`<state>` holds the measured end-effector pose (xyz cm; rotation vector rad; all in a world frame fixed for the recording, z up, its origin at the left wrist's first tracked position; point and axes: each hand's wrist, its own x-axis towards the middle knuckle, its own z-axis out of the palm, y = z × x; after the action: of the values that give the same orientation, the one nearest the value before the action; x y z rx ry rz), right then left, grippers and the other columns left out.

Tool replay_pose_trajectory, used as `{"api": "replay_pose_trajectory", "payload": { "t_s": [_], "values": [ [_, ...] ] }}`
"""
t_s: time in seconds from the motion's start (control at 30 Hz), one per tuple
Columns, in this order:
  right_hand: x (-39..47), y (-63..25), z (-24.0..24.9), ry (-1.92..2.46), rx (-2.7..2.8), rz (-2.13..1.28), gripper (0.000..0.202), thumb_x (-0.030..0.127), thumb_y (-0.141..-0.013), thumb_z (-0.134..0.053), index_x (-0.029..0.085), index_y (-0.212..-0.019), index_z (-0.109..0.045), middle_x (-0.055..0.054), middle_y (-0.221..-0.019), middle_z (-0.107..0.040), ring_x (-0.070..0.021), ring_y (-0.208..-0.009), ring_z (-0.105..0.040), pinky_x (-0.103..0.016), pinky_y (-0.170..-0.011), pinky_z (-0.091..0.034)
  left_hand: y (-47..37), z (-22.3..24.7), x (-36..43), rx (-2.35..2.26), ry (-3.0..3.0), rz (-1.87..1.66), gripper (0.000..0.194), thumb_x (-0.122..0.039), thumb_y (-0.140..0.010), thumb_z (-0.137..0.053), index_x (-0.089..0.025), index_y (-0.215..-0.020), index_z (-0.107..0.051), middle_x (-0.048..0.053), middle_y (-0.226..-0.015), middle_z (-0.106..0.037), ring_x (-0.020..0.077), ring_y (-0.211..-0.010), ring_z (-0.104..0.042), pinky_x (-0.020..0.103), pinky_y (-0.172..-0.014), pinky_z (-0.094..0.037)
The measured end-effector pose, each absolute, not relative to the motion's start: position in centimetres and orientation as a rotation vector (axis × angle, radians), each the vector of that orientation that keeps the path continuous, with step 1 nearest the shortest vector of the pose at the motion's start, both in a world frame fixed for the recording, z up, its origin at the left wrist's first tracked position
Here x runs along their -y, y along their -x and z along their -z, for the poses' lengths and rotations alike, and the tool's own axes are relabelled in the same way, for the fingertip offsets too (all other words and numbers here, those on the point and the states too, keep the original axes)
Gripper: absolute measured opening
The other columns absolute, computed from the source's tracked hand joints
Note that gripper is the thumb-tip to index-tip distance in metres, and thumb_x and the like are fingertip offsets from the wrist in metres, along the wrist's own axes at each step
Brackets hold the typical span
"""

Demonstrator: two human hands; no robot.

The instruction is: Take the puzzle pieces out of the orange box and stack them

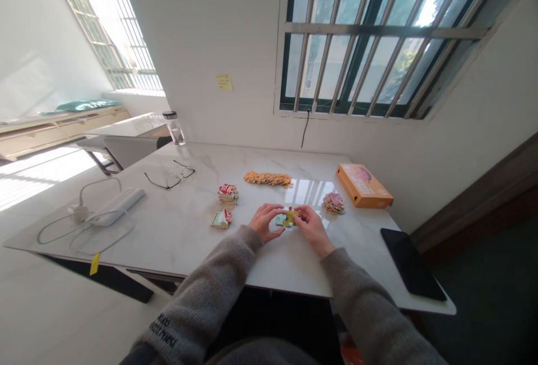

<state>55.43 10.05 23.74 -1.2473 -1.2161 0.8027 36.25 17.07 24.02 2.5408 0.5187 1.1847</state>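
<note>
A few joined jigsaw puzzle pieces (pixel 288 218), yellow-green and pale blue with a bit of red, are between my two hands at the near middle of the table. My left hand (pixel 264 222) curves around their left side, thumb below and fingers above. On the right side, my right hand (pixel 311 229) pinches the yellow-green part between thumb and fingers. Left of my hands stand a taller stack of puzzle pieces (pixel 228 195) and a low green-and-red stack (pixel 221 219). A heap of pinkish pieces (pixel 333 203) lies to the right.
Behind my hands runs a long row of orange-backed pieces (pixel 268 179). An orange box (pixel 363 186) and a black tablet (pixel 412 264) are at the right. Toward the left are eyeglasses (pixel 171 179), a white power strip (pixel 117 207) with its cable, and a clear bottle (pixel 175 129).
</note>
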Motion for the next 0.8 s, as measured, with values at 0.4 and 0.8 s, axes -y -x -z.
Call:
{"api": "replay_pose_trajectory", "payload": {
  "t_s": [0.4, 0.8],
  "values": [
    [-8.8, -56.7, -25.7, 1.227, 1.541, -0.608, 0.042, 0.042, -0.085, -0.066, 0.026, -0.124, -0.06, -0.009, -0.133, -0.057, -0.0231, -0.117, -0.056, -0.035, -0.084, -0.054, -35.9, -24.2, -17.7, -0.507, -2.264, -1.156, 0.021, -0.029, -0.077, -0.076, -0.021, -0.094, -0.067, 0.01, -0.113, -0.069, 0.0236, -0.103, -0.061, 0.036, -0.08, -0.053],
    [-8.3, -57.2, -25.6, 1.224, 1.786, -0.265, 0.036, 0.034, -0.082, -0.074, 0.029, -0.117, -0.066, -0.006, -0.113, -0.07, -0.024, -0.108, -0.058, -0.04, -0.085, -0.053, -35.7, -24.1, -17.9, -0.49, -2.172, -1.013, 0.021, -0.022, -0.075, -0.074, -0.02, -0.095, -0.065, 0.009, -0.115, -0.067, 0.0212, -0.102, -0.063, 0.033, -0.08, -0.05]
  ]
}}
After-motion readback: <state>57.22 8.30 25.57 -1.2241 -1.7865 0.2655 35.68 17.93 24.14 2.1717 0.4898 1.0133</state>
